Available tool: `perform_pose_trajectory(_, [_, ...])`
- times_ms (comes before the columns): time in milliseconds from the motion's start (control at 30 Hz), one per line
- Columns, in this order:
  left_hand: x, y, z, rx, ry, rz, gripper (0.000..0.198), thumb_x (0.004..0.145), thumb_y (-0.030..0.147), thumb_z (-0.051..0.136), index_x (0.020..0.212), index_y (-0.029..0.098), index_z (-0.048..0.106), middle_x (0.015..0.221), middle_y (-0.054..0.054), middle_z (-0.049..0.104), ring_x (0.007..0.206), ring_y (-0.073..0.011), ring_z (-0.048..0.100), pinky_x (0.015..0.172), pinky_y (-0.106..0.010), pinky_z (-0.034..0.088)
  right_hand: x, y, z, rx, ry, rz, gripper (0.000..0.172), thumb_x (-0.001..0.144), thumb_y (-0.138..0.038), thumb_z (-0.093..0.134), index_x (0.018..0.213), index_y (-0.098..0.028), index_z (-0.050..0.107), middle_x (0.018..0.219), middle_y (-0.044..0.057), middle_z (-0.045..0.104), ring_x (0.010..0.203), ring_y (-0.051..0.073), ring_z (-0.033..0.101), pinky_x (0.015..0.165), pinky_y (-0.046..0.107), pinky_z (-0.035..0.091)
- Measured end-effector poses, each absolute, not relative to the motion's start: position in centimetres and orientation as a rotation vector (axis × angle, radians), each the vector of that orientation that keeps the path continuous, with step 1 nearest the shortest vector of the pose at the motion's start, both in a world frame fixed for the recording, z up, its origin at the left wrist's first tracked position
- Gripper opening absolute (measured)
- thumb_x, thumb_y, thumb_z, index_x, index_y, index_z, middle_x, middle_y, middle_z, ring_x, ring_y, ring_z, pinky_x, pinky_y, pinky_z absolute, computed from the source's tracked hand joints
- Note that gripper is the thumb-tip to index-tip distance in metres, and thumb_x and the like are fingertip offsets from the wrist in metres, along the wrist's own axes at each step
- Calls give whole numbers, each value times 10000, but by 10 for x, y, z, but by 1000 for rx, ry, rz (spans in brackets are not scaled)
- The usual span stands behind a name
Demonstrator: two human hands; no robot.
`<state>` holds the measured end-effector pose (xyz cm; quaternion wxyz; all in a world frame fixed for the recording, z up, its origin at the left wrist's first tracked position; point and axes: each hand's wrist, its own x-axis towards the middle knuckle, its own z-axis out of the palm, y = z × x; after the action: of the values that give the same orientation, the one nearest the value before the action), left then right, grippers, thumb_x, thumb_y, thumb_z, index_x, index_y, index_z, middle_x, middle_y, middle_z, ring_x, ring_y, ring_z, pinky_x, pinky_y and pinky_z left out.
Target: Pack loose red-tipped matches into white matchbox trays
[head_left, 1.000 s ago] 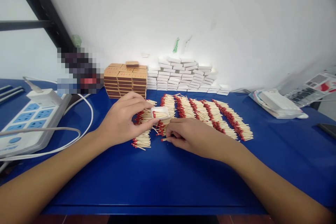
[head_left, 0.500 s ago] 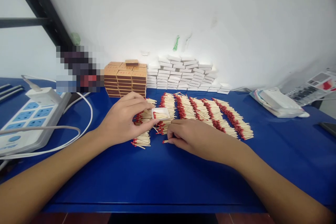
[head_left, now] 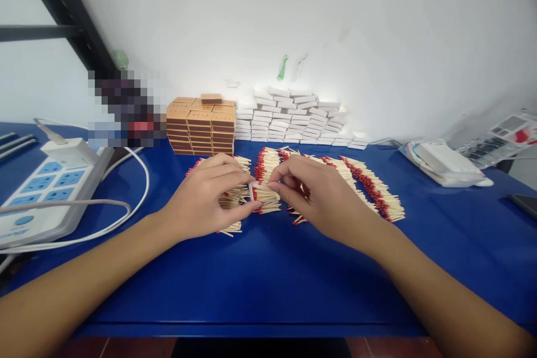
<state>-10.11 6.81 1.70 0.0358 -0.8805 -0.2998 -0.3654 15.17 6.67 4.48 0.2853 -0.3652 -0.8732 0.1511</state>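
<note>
My left hand (head_left: 205,196) grips a small white matchbox tray (head_left: 252,192) between thumb and fingers. Several red-headed matches lie inside it, heads toward my left hand. At the tray's right end, my right hand (head_left: 331,201) has its thumb and forefinger pinched on a match, though the fingertips partly hide it. Both hands hover above rows of loose matches (head_left: 268,165) spread over the blue table, and the right hand covers part of the middle rows. Another long row of matches (head_left: 373,187) shows to the right of that hand.
Filled-looking brown matchboxes (head_left: 201,123) are stacked against the wall, beside a pile of white trays (head_left: 289,117). A power strip (head_left: 54,184) with white cables sits at left. Plastic packets (head_left: 444,165) lie at right on the blue table (head_left: 260,279).
My right hand has risen from the table beside the match rows to the tray's right end, bringing a match. My left hand and the tray have shifted slightly right and down.
</note>
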Motion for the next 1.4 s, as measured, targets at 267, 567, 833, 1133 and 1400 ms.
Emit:
perform_pose_trajectory(267, [-98, 64, 19, -2695, -883, -1174, 299, 898, 362, 823, 1135, 199, 740, 1003, -78, 802, 999, -248, 710, 943, -444, 615, 143, 64, 34, -932, -2367, 305, 145, 1088, -244, 556, 969, -199, 626, 889, 14, 634, 698, 134, 530, 635, 269, 376])
perform_pose_trajectory(567, [-101, 68, 20, -2663, -895, -1163, 288, 918, 357, 806, 1141, 186, 744, 1019, -80, 808, 1010, -242, 703, 938, -429, 607, 147, 66, 37, -914, -2365, 223, 139, 1067, -225, 566, 992, -187, 676, 887, 31, 652, 730, 146, 555, 652, 279, 377])
perform_pose_trajectory(833, [-109, 76, 25, -2470, -986, -1169, 269, 919, 378, 795, 1108, 191, 753, 965, -71, 801, 953, -236, 700, 873, -408, 599, 157, 71, 43, -947, -2693, 431, 152, 973, -99, 612, 920, -193, 720, 901, 16, 719, 798, 154, 614, 701, 284, 397])
perform_pose_trajectory(1133, [-109, 77, 23, -2504, -953, -1134, 283, 916, 374, 798, 1112, 178, 746, 945, -66, 796, 959, -238, 695, 894, -406, 591, 153, 72, 35, -997, -2777, 487, 153, 977, -107, 594, 867, -188, 662, 901, 14, 706, 781, 152, 586, 691, 284, 371])
perform_pose_trajectory(1400, [-109, 77, 22, -2554, -951, -1126, 283, 919, 366, 797, 1126, 181, 746, 953, -70, 792, 966, -236, 686, 888, -402, 587, 158, 72, 43, -1018, -2740, 583, 142, 989, -109, 600, 882, -194, 638, 924, 14, 705, 800, 154, 599, 704, 278, 391])
